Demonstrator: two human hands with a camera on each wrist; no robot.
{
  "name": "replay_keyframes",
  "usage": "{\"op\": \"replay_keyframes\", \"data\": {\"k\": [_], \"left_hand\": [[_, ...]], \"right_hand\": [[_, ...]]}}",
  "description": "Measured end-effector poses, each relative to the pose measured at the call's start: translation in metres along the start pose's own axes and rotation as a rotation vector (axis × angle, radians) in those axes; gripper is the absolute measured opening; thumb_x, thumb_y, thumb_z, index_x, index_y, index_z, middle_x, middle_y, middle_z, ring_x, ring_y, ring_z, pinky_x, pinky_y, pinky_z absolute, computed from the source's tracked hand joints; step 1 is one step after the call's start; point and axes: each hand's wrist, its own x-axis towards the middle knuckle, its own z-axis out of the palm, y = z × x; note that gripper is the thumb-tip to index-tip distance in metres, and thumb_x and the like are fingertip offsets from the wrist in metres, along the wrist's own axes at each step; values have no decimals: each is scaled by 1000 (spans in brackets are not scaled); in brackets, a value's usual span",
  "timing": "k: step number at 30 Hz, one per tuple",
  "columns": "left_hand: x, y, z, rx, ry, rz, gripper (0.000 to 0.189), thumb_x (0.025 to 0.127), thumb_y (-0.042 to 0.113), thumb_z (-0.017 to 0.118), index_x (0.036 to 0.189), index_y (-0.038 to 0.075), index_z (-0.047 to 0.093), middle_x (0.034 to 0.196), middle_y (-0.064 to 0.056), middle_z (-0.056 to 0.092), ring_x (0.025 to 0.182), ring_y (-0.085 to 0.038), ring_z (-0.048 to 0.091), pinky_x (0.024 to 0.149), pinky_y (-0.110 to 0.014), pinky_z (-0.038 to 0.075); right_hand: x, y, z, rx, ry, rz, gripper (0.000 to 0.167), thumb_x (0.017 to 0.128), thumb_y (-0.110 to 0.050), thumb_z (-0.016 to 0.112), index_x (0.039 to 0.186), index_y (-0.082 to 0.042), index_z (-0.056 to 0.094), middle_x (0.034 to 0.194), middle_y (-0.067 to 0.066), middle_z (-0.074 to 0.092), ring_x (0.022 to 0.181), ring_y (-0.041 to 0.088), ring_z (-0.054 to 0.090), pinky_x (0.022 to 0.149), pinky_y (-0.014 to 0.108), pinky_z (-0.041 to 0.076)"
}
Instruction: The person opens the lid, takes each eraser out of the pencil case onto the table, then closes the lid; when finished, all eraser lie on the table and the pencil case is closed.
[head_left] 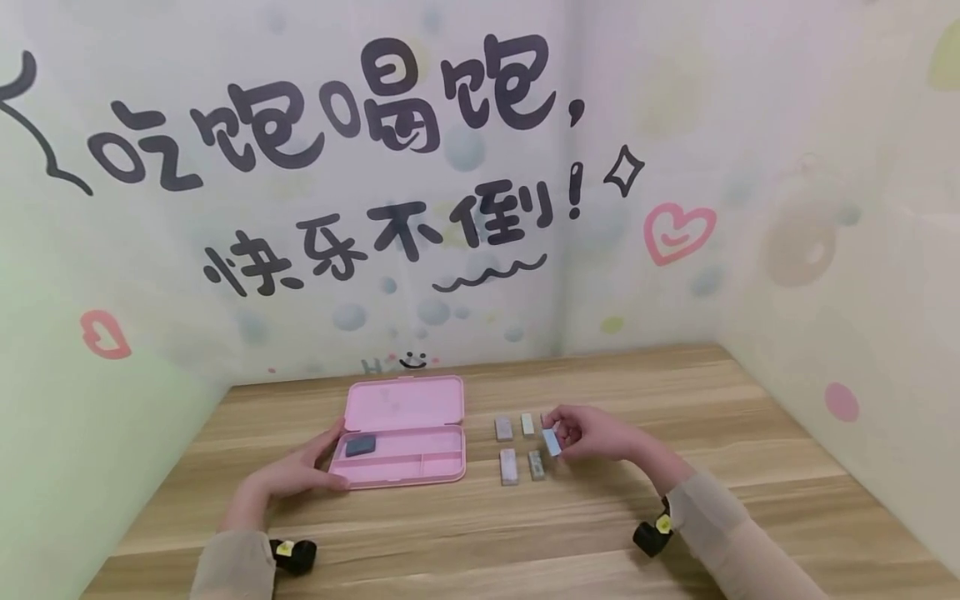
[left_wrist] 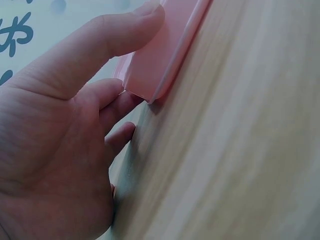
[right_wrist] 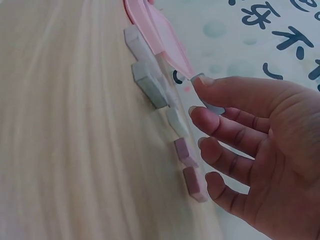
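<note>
A pink pencil case (head_left: 405, 405) lies with its lid raised, a dark grey block (head_left: 361, 446) in its rear compartment. My left hand (head_left: 296, 471) holds the case's left end, thumb (left_wrist: 142, 25) on the front wall and fingers around the side. On the right, my right hand (head_left: 596, 433) pinches a light blue, eraser-like block (head_left: 551, 442) between thumb and fingertips, above the table. Close to it are a grey-green block (head_left: 536, 465), a pale lilac block (head_left: 508, 467), a whitish block (head_left: 527, 424) and a greyish-mauve block (head_left: 503, 427).
In the right wrist view, a dull red block (right_wrist: 194, 183) and a mauve block (right_wrist: 185, 152) lie below the right fingers. The wooden table (head_left: 450, 542) meets a printed wall covering (head_left: 480, 317) at its back. Black wrist cameras (head_left: 651, 537) hang near both sleeves.
</note>
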Motion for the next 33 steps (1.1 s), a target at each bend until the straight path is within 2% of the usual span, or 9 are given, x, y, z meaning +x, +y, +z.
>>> {"op": "replay_keyframes", "data": {"k": [9,20,33], "left_hand": [[-1,-4,-2,37,9,1,109,79,33,78,156,8,5,158,-28,3,141,-51,4,106,-69,11],[1,-2,0,30,7,-3,109,79,34,78,156,9,6,158,-27,4,141,-50,3,107,-68,10],[3,-3,0,1,0,-9,109,79,32,79,156,10,5,158,-26,4,142,-49,3,107,-68,10]], "right_hand": [[-7,5,2,-18,14,32,37,79,-7,78,108,-5,57,87,5,56,76,15,54,65,25,47],[-13,13,8,-90,27,44,38,77,-12,81,107,-8,58,89,2,58,82,18,55,71,27,48],[-12,17,13,-84,31,36,40,75,-13,82,107,-6,59,88,0,58,81,16,54,70,27,47]]}}
